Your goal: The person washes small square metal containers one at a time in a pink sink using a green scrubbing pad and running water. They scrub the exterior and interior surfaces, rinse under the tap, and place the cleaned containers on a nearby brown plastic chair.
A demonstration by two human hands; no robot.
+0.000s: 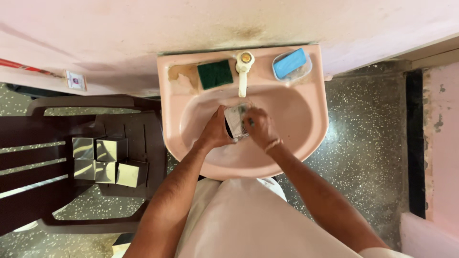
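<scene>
Over the pink sink (311, 124), under the tap (243, 71), the left hand (215, 131) grasps a small metal container (235, 120) while the right hand (258, 125), fingers clenched on something small, rubs it, and five similar containers (107, 160) wait on the chair (28, 157).

Glossy pink ceramic basin (306, 129); shiny metal boxes (107, 161); coarse green scouring pad (215, 74); smooth dark plastic chair (28, 143).

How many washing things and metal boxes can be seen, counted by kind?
Metal boxes on the chair: 5
Metal box held in both hands, left hand, right hand, over the sink: 1
Green scrub pad: 1
Blue soap bar: 1
Total: 8
</scene>
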